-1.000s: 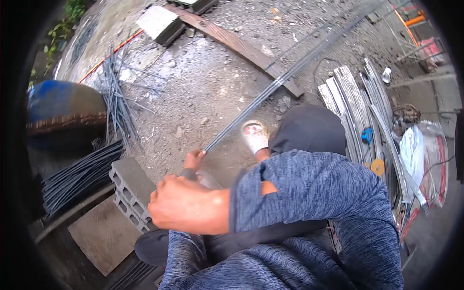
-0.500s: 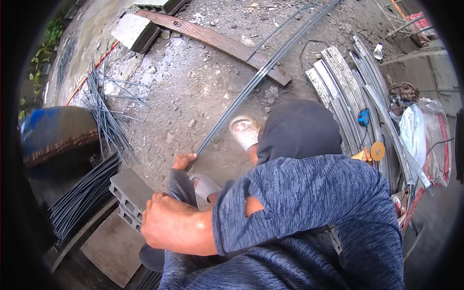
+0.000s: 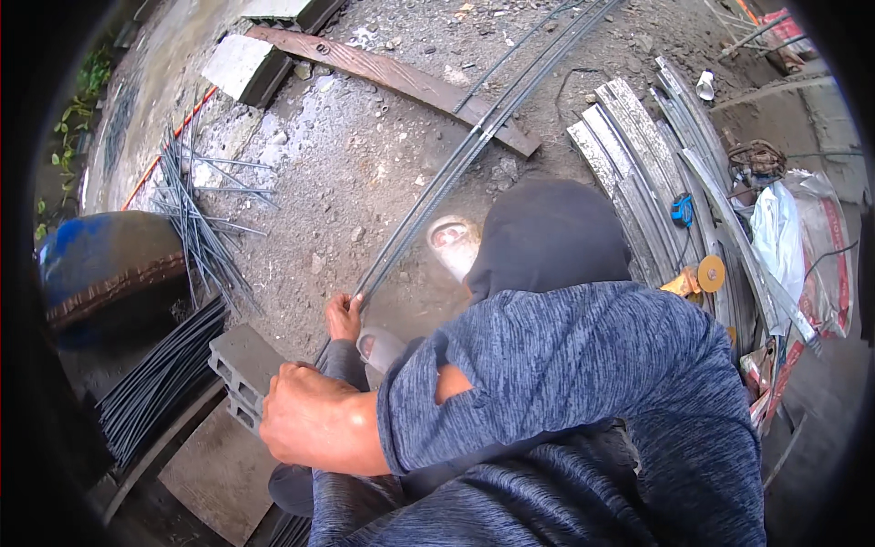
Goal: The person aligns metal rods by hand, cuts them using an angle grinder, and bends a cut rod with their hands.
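My left hand [image 3: 344, 316] is closed on thin steel rebar [image 3: 440, 179], thumb toward the far side. The bars run from there up and to the right, with a narrow gap between them. Nearer, my right hand [image 3: 308, 416] is a closed fist with its back showing, and its forearm crosses in front of me from the right. Its fingers are mostly hidden, and what they hold cannot be made out. A bar passes behind this fist. Just left of it stands a grey hollow concrete block [image 3: 248, 356]. My sandalled feet [image 3: 453, 246] rest on the ground beside the bars.
A wooden plank [image 3: 392, 80] lies under the bars. Cut rebar pieces [image 3: 194, 219], a rebar bundle [image 3: 169, 374] and a blue drum [image 3: 109, 260] are left. Metal channels [image 3: 638, 173], a blue tape measure [image 3: 682, 210] and a yellow grinder with a disc [image 3: 710, 273] lie right.
The bars have spread slightly apart from one another. My left hand has turned more upright and shifted a little toward me. My right fist has moved slightly left.
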`<state>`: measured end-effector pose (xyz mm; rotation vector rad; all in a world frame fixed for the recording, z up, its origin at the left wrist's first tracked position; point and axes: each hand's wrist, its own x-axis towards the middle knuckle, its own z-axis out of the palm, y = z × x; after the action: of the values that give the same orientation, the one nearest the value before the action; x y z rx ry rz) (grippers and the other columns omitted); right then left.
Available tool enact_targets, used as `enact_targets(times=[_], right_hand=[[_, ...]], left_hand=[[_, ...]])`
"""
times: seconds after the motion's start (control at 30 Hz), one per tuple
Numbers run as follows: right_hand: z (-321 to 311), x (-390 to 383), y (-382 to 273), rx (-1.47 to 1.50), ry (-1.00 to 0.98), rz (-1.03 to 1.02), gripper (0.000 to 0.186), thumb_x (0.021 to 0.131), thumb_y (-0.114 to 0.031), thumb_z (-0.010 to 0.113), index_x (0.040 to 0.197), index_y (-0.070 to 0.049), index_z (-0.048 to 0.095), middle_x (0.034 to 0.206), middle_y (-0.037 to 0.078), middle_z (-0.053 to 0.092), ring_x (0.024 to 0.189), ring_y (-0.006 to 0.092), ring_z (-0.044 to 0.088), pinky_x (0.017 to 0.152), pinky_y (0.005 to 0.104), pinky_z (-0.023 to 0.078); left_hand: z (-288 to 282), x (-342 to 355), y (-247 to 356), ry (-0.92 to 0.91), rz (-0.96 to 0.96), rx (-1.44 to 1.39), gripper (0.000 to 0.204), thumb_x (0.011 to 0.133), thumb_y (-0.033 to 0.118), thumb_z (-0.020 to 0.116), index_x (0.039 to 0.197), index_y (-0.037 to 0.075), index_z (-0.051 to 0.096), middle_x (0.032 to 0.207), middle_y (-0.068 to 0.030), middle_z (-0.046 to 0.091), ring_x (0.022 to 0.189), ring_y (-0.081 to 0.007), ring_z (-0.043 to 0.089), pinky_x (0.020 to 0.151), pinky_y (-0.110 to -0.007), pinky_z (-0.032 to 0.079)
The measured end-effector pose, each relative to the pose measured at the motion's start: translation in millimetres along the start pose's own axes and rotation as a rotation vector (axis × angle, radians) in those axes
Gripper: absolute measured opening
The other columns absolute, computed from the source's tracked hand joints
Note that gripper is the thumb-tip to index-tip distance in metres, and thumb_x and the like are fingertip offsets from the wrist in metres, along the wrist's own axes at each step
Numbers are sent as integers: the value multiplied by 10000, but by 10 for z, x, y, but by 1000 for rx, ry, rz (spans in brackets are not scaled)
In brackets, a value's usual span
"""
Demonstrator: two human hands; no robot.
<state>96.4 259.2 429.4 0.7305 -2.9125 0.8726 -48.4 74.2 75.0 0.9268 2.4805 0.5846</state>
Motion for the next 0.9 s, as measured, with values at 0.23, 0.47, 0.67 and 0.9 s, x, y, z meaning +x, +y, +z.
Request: enact_targets(times=[0.23,0.47,0.67,0.9], right_hand=[[-51,36,19,5,-63,-21,238,762,-214,751,972,-104,779,927,27,753,872,241,730,628,440,532],[-47,65,-9,27,-21,4,250,742,-209,761,968,-105,781,933,22,756,893,229,734,618,406,547],[-148,-69,7,71,208,-73,192,731,-177,745,894,-78,770,893,40,752,840,243,743,599,393,565],[-299,102,-188,191,778,-259,178,793,-177,656,846,-8,675,800,113,703,740,264,725,596,384,562]], left_hand=[[-372,-135,335,-77,17,90,467,1011,403,566,830,-19,647,736,-236,630,690,-374,633,660,-475,468],[-901,105,583,-240,-128,96,653,976,564,581,719,-13,748,630,-160,686,629,-263,680,668,-405,527],[-1602,521,1553,-419,-55,350,646,979,566,573,683,25,765,616,-182,681,641,-326,699,682,-447,544],[-2157,619,3223,-62,57,800,537,907,514,685,802,-11,725,879,-293,698,877,-456,700,725,-510,567]])
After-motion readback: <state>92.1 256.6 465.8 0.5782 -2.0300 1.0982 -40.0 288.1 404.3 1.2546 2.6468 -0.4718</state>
